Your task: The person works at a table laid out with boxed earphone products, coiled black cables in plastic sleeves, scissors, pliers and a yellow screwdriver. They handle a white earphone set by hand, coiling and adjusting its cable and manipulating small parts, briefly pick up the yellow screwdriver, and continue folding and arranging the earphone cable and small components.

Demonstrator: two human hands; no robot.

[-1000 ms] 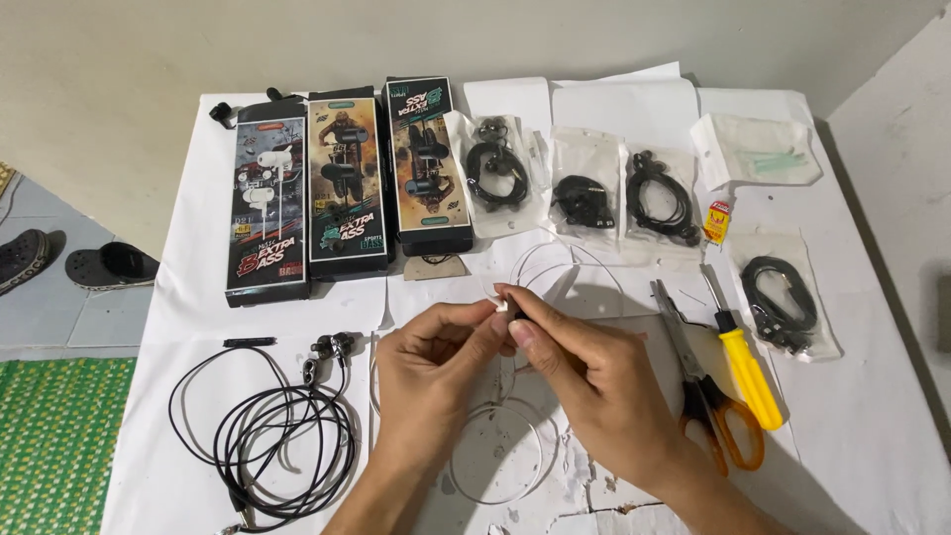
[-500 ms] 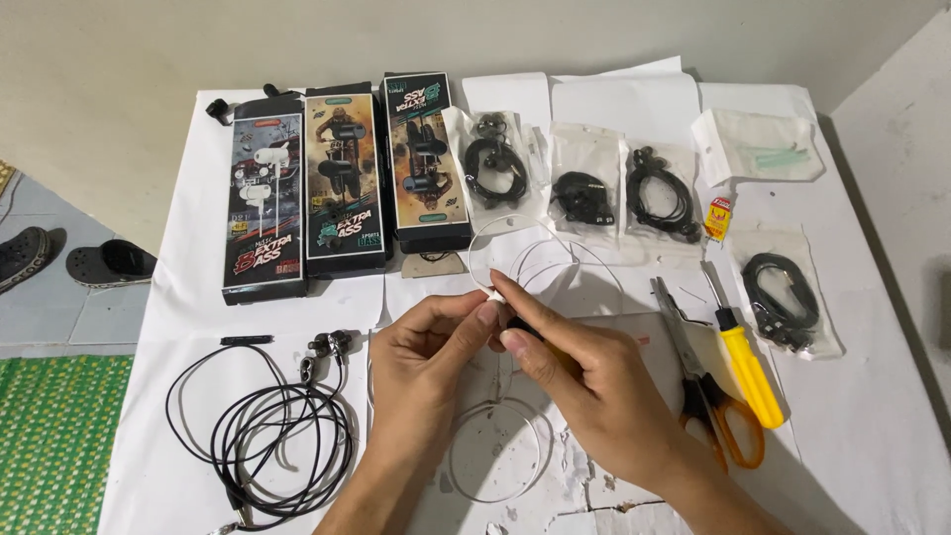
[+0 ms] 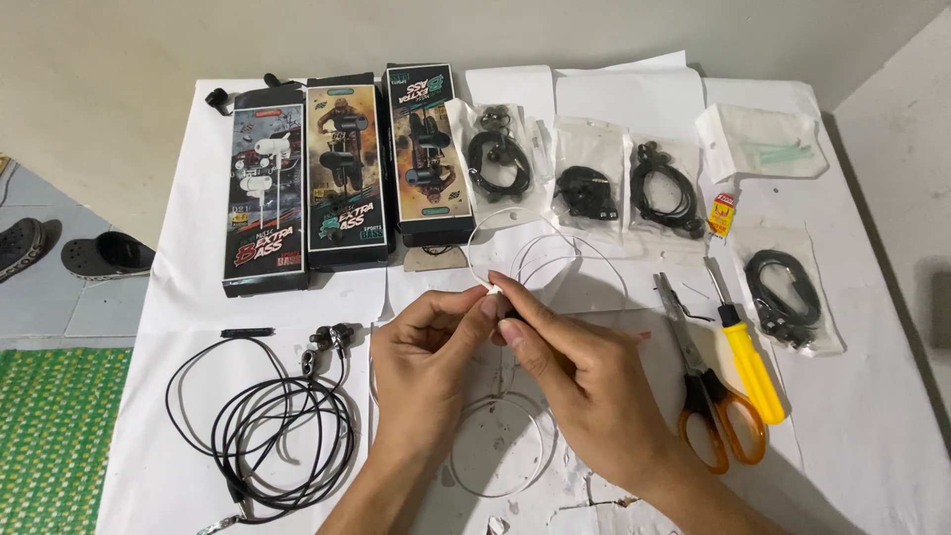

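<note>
Thing in hand: a thin white cable (image 3: 555,260) is looping across the centre of the frame, one end pinched between both hands just above the middle, another loop lying lower centre near the wrists.
Left hand (image 3: 428,349): it is closing thumb and forefinger on the white cable's end, fingertips (image 3: 482,305) pressing together at the small white tip; the palm is turning inward, the wrist coming up from the bottom edge.
Right hand (image 3: 580,381): it is gripping the same end from the other side, fingers curling over a small dark piece that is mostly hidden; the forearm is entering from the lower right.
Handling, as a judgement: the cable looks very light, limp and springy, likely to slip or kink; the wire inside seems fragile, so holding near the tip, not on the slack loops, looks safest.
Lower left: black earphones (image 3: 277,426) are lying coiled, well apart from the hands.
Upper left: three printed boxes (image 3: 342,168) are standing side by side.
Upper right: clear bags (image 3: 584,178) with black cables are lying in a row.
Right of the hands: orange-handled scissors (image 3: 708,396) and a yellow screwdriver (image 3: 748,362) are resting just beside each other.
Surface: the white-covered table (image 3: 872,426) is carrying everything.
</note>
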